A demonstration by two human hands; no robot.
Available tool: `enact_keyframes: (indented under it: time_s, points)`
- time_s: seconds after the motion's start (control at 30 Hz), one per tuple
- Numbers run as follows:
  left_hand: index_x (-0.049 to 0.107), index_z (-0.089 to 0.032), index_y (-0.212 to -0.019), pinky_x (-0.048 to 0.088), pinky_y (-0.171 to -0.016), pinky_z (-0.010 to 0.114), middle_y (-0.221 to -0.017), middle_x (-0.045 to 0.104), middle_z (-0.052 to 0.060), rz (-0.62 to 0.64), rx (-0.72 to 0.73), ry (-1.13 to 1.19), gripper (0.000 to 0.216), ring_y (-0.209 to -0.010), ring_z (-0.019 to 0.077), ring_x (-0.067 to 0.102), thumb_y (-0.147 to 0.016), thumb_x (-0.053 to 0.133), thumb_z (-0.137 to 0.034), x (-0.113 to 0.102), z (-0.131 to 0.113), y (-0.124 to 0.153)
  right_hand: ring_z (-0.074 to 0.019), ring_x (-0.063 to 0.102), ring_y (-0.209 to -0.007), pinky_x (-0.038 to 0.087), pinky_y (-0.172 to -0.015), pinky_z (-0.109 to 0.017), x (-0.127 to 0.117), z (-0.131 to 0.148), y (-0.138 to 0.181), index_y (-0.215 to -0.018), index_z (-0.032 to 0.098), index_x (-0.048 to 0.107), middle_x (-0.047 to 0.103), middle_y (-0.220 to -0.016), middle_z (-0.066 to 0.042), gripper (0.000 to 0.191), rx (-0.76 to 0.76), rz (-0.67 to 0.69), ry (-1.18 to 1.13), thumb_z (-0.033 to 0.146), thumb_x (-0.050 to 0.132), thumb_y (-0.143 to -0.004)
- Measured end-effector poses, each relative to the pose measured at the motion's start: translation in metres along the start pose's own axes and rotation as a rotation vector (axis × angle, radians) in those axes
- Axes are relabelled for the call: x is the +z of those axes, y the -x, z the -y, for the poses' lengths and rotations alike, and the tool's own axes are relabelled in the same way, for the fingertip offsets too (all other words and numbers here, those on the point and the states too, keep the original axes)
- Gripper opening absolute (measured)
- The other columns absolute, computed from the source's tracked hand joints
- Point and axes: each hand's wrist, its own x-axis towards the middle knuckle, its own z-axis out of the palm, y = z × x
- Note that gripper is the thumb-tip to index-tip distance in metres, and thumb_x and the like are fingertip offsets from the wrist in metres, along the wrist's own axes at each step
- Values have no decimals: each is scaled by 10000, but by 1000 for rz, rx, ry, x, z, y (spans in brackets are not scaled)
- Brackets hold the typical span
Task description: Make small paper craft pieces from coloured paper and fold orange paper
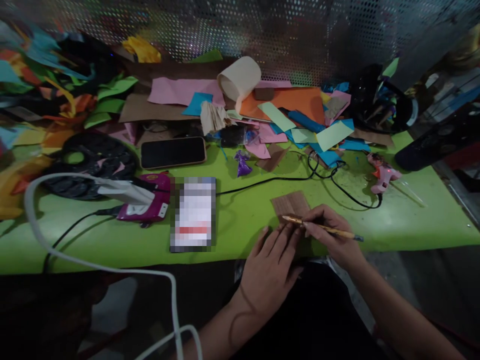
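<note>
My right hand is closed around a pencil. The pencil lies nearly level, its pale pointed end to the left over a small piece of brown cardboard and its dark end to the right. My left hand lies flat with fingers stretched out, the fingertips at the cardboard's near edge, close to the pencil's point. Both hands are at the front edge of the green table, and they hide part of the cardboard.
Left of my hands lie a phone with a blurred screen, a dark phone and a magenta power strip with cables. A pink glue gun rests at the right. Coloured paper scraps and a cream roll crowd the back.
</note>
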Motion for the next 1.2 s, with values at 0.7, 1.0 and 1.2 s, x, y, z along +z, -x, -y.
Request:
enact_keyframes:
  time_s: [0.7, 1.0, 1.2]
  points:
    - [508, -159, -1416, 341, -1162, 407, -1430, 583, 38, -23, -27, 10, 516, -1284, 227, 500, -954, 530, -388, 3, 2, 10, -142, 553, -566, 413, -527, -254, -23, -7, 6, -748, 206, 627, 606, -615, 21, 125, -21, -251, 327, 299, 640, -830]
    - [497, -153, -1428, 357, -1154, 406, -1413, 596, 40, -43, -14, -18, 542, -1274, 230, 508, -947, 535, -402, 5, 2, 9, -163, 586, -634, 454, -596, -293, -36, -4, 17, -824, 211, 628, 629, -702, -3, 91, -127, -388, 242, 290, 657, -858]
    - [497, -172, -1434, 370, -1152, 401, -1413, 597, 34, -2, -41, -9, 572, -1247, 237, 535, -922, 580, -414, 4, -1, 8, -174, 628, -723, 501, -668, -314, -12, 2, 18, -883, 236, 633, 665, -824, -17, 5, -225, -128, 147, 240, 635, -882]
